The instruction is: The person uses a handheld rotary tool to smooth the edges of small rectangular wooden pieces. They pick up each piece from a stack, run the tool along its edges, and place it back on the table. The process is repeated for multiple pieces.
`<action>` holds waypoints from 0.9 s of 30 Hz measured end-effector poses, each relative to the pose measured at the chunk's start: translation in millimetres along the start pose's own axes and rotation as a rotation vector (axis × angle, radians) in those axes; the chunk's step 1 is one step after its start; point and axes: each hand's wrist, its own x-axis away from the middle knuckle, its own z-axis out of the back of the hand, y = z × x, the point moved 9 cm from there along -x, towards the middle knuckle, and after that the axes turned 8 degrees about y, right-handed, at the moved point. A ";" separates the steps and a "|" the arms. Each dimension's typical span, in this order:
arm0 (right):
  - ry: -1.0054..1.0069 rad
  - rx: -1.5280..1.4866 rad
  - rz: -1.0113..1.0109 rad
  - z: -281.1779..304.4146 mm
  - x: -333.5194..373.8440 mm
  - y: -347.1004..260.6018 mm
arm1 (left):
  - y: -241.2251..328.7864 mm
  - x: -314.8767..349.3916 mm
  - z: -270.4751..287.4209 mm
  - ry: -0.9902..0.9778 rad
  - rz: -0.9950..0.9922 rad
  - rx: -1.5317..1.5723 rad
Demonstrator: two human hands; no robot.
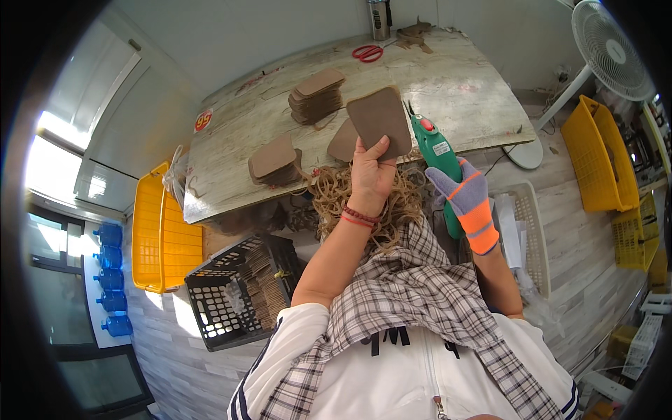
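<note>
My bare left hand (374,168) grips the lower edge of a flat brown piece with rounded corners (380,120), thumb on top, raised over the near table edge. In a grey and orange glove, my right hand (462,192) is closed around a green electric cutter (437,145). Its dark pointed blades stand just right of the brown piece, apart from it. A tangle of thin tan offcut strips (399,199) lies below my hands, on my lap. Behind the held piece, another brown piece (341,142) is partly hidden.
On the table (238,133) sit a taller stack of brown pieces (316,96) and a lower stack (275,161). Red-handled scissors (367,54) and a metal flask (379,19) stand farther back. A black crate (238,294), yellow basket (166,234), white basket (535,238) and fan (612,50) surround me.
</note>
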 end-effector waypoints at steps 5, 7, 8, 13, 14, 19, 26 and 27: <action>0.002 -0.054 -0.006 -0.1 -0.7 -0.1 | -5.9 3.6 -0.8 -0.007 0.029 -0.076; 0.003 -0.057 -0.013 1.4 -1.4 -3.4 | -7.5 6.6 -0.6 -0.025 0.036 -0.100; 0.001 -0.055 -0.013 2.7 -2.2 -4.3 | -7.6 8.4 -0.4 -0.017 0.038 -0.123; -0.051 0.006 -0.028 10.3 -5.5 -5.6 | 0.6 13.0 -2.5 -0.060 0.028 -0.223; -0.071 0.029 -0.036 13.0 -3.8 -8.1 | 4.6 13.6 -3.6 -0.075 0.024 -0.265; -0.170 0.106 -0.044 23.1 1.7 -10.7 | 33.6 8.6 -4.4 -0.149 0.006 -0.479; -0.268 0.219 -0.035 29.4 10.0 -8.3 | 56.3 5.6 -6.6 -0.249 0.111 -0.759; -0.275 0.229 -0.027 29.3 10.8 -8.0 | 57.6 7.8 -9.3 -0.258 0.127 -0.792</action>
